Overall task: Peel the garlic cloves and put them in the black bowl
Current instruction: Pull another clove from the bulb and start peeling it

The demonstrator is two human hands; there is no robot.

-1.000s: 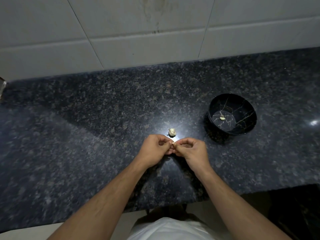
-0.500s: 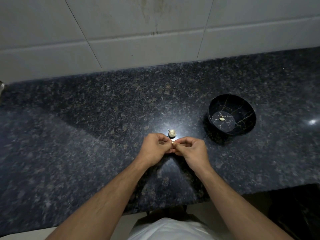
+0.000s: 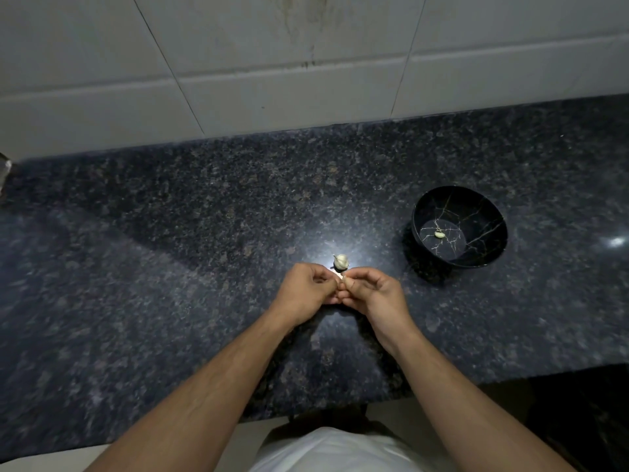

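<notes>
Right hand (image 3: 376,294) has loosened slightly; both hands' fingers pinch a garlic clove (image 3: 343,278) with left hand (image 3: 306,287)

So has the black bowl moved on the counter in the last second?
No. The black bowl sits at the same spot right of the garlic piece; only the camera shifted.

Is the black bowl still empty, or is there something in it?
Not empty: the black bowl stands upright on the counter with one pale garlic clove lying on its bottom.
</notes>
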